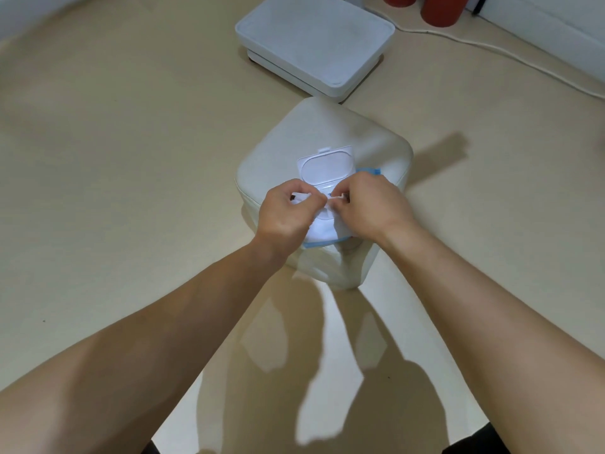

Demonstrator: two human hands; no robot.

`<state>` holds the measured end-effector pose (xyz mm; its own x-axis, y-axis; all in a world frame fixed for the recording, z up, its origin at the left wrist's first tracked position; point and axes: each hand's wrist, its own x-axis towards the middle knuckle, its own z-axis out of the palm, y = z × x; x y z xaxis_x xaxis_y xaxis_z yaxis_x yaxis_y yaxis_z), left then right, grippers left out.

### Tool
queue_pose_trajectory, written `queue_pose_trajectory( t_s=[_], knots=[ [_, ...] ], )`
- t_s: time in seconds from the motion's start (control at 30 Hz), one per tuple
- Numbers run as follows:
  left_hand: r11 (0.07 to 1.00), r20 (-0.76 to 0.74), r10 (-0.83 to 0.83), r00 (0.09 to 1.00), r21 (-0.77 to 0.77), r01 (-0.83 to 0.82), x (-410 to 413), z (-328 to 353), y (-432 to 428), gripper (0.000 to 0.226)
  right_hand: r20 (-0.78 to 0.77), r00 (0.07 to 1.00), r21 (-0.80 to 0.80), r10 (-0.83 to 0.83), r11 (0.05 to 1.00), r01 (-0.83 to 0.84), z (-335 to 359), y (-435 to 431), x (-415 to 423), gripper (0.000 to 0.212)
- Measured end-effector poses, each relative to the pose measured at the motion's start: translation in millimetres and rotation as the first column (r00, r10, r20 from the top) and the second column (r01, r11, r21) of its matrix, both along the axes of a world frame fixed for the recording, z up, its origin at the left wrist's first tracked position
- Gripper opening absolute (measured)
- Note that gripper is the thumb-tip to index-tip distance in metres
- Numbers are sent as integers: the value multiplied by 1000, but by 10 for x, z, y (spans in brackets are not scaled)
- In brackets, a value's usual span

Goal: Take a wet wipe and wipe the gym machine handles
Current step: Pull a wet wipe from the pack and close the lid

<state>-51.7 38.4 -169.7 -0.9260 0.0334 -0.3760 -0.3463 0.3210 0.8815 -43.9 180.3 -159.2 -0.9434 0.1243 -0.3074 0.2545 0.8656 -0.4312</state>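
Observation:
A white pack of wet wipes (322, 231) with blue edging lies on a cream padded stool (330, 132). Its white flip lid (327, 165) stands open toward the far side. My left hand (288, 213) pinches a crumpled white wet wipe (300, 198) at the pack's opening. My right hand (370, 208) pinches the other end of the wipe just right of the opening. Both hands cover most of the pack. No gym machine handles are in view.
A flat white square device (314, 40) sits on the beige floor beyond the stool, with a white cable (491, 49) running off to the right. Red cylinders (442, 9) stand at the top right by a white wall base.

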Motion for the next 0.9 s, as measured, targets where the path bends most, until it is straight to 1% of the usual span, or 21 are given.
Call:
queue_pose_trajectory(
  t_s=[0.07, 0.1, 0.13, 0.2, 0.23, 0.27, 0.3, 0.33, 0.43, 0.5, 0.57, 0.63, 0.67, 0.73, 0.77, 0.8, 0.87, 0.9],
  knots=[
    [1000, 13, 1, 1000, 26, -1, 9, 4, -5, 14, 89, 990, -37, 114, 993, -111, 77, 49, 22, 13],
    [999, 20, -4, 1000, 37, 3, 13, 10, -9, 12, 138, 980, -80, 141, 988, -131, 123, 58, 37, 16],
    [999, 26, -7, 1000, 48, 6, 17, 15, -17, 11, 187, 972, -146, 143, 982, -116, 160, 63, 53, 20],
    [998, 34, -12, 999, 58, 10, 28, 20, -20, 11, 275, 955, -281, 110, 959, -29, 191, 91, 65, 27],
    [998, 35, -12, 999, 58, 10, 31, 14, -19, 12, 310, 946, -320, 97, 947, 7, 194, 104, 64, 23],
    [998, 37, -13, 999, 59, 10, 34, 13, -18, 12, 333, 939, -340, 91, 940, 29, 186, 113, 54, 15],
    [998, 37, -17, 999, 62, 15, 36, 10, -18, 11, 345, 934, -349, 96, 936, 33, 186, 114, 45, 8],
    [998, 36, -25, 999, 63, 23, 40, 10, -19, 11, 355, 928, -352, 111, 936, 23, 181, 117, 36, 9],
    [996, 27, -54, 998, 65, 52, 55, 14, -27, 14, 355, 916, -297, 187, 952, -80, 172, 126, 21, 25],
    [996, 22, -75, 997, 54, 74, 62, 18, -41, 17, 361, 904, -236, 229, 960, -149, 187, 107, 7, 17],
    [996, 17, -87, 996, 33, 86, 57, 27, -65, 17, 361, 903, -232, 231, 961, -153, 217, 104, -5, 12],
    [996, 14, -84, 996, 21, 84, 41, 37, -81, 15, 320, 920, -228, 226, 961, -157, 248, 125, 12, 20],
    [997, 19, -79, 997, 21, 79, 32, 43, -92, 12, 261, 938, -188, 229, 965, -184, 244, 137, 34, 25],
    [997, 32, -79, 996, 28, 78, 20, 49, -106, 8, 96, 965, -54, 245, 969, -240, 197, 157, 98, 34],
    [996, 34, -82, 996, 32, 81, 17, 50, -107, 7, 14, 970, -15, 241, 970, -241, 170, 152, 134, 35],
    [996, 34, -84, 996, 36, 82, 17, 47, -102, 8, -67, 977, -18, 203, 979, -204, 141, 153, 166, 29],
    [996, 30, -80, 996, 41, 79, 12, 45, -81, 9, -189, 979, -83, 71, 993, -88, 92, 166, 196, 7],
    [996, 27, -77, 997, 42, 76, 9, 37, -72, 9, -220, 975, -99, 33, 994, -56, 74, 167, 201, 5]
  ],
)
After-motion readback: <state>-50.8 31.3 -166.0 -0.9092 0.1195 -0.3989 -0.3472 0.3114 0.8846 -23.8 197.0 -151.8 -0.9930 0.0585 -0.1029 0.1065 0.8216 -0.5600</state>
